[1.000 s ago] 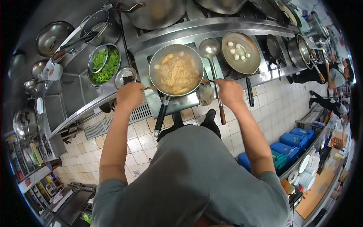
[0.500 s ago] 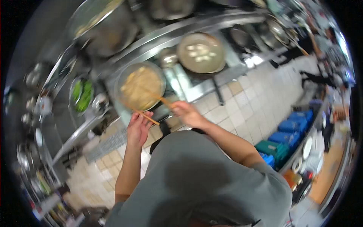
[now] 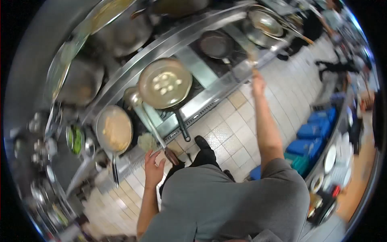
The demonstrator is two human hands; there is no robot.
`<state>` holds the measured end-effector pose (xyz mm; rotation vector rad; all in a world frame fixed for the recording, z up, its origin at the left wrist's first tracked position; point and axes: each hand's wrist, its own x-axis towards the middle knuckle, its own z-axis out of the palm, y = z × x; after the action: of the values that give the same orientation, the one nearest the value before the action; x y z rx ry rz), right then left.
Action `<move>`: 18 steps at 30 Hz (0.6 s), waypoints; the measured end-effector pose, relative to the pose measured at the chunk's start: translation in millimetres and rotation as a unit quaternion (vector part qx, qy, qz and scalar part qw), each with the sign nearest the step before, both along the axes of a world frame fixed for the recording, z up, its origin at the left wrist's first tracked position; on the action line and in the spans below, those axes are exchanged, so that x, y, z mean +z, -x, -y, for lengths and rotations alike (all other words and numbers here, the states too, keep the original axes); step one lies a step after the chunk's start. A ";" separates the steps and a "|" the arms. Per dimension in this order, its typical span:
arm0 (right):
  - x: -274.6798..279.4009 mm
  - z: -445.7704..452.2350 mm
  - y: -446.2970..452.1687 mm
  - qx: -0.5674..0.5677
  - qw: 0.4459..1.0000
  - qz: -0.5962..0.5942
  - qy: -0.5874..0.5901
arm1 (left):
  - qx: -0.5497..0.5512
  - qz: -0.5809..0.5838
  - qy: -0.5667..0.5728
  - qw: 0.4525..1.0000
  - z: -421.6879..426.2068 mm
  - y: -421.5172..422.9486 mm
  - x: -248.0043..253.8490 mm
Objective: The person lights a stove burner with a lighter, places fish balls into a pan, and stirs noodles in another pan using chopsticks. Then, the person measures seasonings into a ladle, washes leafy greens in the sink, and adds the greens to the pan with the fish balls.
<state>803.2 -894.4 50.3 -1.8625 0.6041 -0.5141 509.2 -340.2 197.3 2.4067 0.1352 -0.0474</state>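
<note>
My left hand has its fingers apart and holds nothing. It is beside the brown end of a long-handled ladle and just below a crumpled pale cloth at the stove edge. Stretched out to the right, my right hand is closed on a wooden utensil, smeared by motion, over the stove's front rail. Left of the ladle sits a frying pan holding a yellowish-brown mass. A larger frying pan, with several white pieces in liquid, stands behind the ladle handle.
A dark empty pan and a metal bowl are farther right on the stove. Large pots stand behind. Green food fills a container at left. Blue bins line the right; people are beyond.
My right hand has swung far right with its wooden utensil. The thin wooden stick is gone from my left hand, which has opened. The view has shifted right.
</note>
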 end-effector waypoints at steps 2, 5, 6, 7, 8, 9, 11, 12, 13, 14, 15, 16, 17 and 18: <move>-80.0 90.5 -70.4 0.017 0.937 -0.012 0.348 | 0.090 -0.147 0.021 0.985 -25.0 44.6 -10.0; -94.7 128.5 -134.7 0.019 0.803 -0.189 0.565 | 0.110 -0.137 -0.037 0.984 -64.6 115.1 -33.3; -104.5 136.3 -155.8 0.028 0.774 -0.218 0.593 | 0.114 -0.167 -0.071 0.977 -74.0 134.7 -33.8; -112.3 141.0 -172.2 0.035 0.767 -0.219 0.602 | 0.125 -0.215 -0.095 0.964 -80.3 151.6 -32.4; -100.1 130.4 -176.2 0.044 0.810 -0.213 0.544 | 0.135 -0.265 -0.119 0.947 -86.4 168.0 -28.7; -87.5 119.5 -180.4 0.050 0.850 -0.205 0.483 | 0.148 -0.267 -0.130 0.943 -91.9 181.0 -23.8; -52.6 90.3 -176.4 0.060 0.890 -0.201 0.406 | 0.109 -0.364 -0.140 0.914 -99.5 199.0 -12.9; -48.5 88.2 -173.8 0.068 0.875 -0.196 0.437 | 0.116 -0.364 -0.145 0.913 -99.0 193.1 -2.6; -46.9 85.2 -172.5 0.076 0.861 -0.184 0.468 | 0.096 -0.400 -0.133 0.901 -97.2 178.1 14.8; -56.5 91.4 -181.7 0.074 0.845 -0.222 0.481 | 0.083 -0.430 -0.122 0.891 -98.8 163.4 30.4; -62.0 96.4 -185.0 0.105 0.851 -0.221 0.465 | 0.084 -0.400 -0.115 0.906 -106.2 149.1 40.4; -26.8 67.2 -159.4 0.070 0.890 -0.200 0.404 | 0.063 -0.354 -0.124 0.925 -114.0 124.3 56.1; -61.1 83.1 -161.4 0.006 0.896 -0.109 0.430 | 0.061 -0.286 -0.136 0.947 -121.9 95.5 70.4; -73.1 93.2 -147.6 -0.003 0.888 -0.116 0.445 | 0.060 -0.214 -0.131 0.966 -129.2 59.8 90.4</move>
<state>950.8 -987.6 -22.8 -2.8282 0.5709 -0.6380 449.4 -211.0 287.7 2.6118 0.5142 -0.5255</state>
